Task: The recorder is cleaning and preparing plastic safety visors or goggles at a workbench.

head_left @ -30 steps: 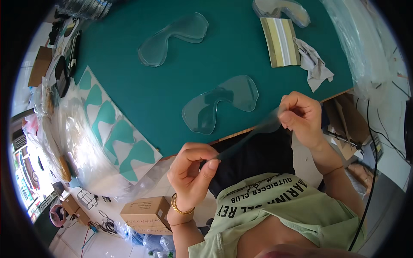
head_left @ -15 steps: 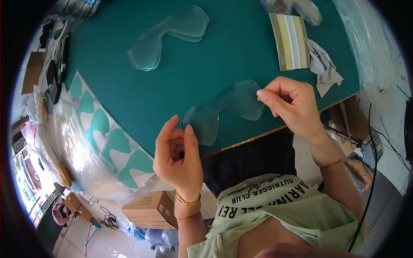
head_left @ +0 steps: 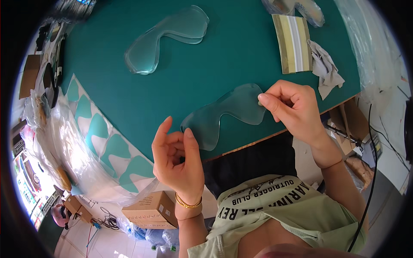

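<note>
A clear goggle lens [head_left: 234,105] with a curved nose notch is held between my hands, just above the green table's near edge. My left hand [head_left: 178,159] pinches its left end between thumb and fingers. At the other end, my right hand [head_left: 292,107] grips the rim between thumb and forefinger. Farther off to the left, a small stack of similar clear lenses [head_left: 150,47] lies on the table. To the right of my right hand are a yellow, white and olive striped pad [head_left: 292,43] and a crumpled grey cloth [head_left: 325,71].
The green table [head_left: 206,56] runs away from me. A leaf-patterned sheet [head_left: 101,133] and clear plastic wrap [head_left: 64,129] border its left side. More goggle-shaped pieces [head_left: 307,10] sit at the far right. A cardboard box [head_left: 150,210] stands on the floor; a black cable [head_left: 373,180] hangs at right.
The view has shifted slightly, so things on the table appear a little displaced. Both hands keep hold of the lens, which sits marginally lower in the picture.
</note>
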The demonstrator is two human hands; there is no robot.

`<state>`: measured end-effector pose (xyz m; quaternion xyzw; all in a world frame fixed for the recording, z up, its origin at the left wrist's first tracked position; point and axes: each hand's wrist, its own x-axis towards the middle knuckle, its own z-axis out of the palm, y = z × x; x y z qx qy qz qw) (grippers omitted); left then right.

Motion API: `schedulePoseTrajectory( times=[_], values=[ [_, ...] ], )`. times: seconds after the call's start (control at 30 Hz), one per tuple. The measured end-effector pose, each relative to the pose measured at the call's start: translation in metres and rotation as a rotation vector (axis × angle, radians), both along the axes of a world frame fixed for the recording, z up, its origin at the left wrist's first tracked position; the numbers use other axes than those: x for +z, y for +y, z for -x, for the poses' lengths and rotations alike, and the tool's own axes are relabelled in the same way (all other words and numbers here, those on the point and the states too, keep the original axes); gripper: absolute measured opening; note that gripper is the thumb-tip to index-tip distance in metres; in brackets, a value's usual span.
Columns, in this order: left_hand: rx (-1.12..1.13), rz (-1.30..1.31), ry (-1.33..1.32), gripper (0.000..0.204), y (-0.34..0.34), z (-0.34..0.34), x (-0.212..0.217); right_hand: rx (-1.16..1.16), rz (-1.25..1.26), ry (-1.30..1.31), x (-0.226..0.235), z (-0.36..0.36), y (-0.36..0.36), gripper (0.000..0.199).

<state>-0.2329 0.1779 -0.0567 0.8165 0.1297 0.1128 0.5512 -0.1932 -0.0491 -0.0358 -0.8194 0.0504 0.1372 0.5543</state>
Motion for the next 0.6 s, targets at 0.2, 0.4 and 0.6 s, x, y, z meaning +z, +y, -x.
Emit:
schedulePoseTrajectory(
  times=[0.2, 0.4, 0.6],
  values=[
    [0.010, 0.006, 0.017, 0.039, -0.0010, -0.0008, 0.0015, 0.001, -0.002, -0.001, 0.0001, 0.0000, -0.0005, 0.019],
    [0.011, -0.022, 0.016, 0.039, 0.0003, -0.0009, 0.0028, 0.011, 0.011, -0.006, -0.0007, -0.0006, 0.0007, 0.020],
    [-0.014, -0.015, 0.016, 0.040, 0.0001, -0.0017, 0.0027, 0.021, 0.031, -0.030, -0.0016, -0.0007, 0.0006, 0.021]
  ],
)
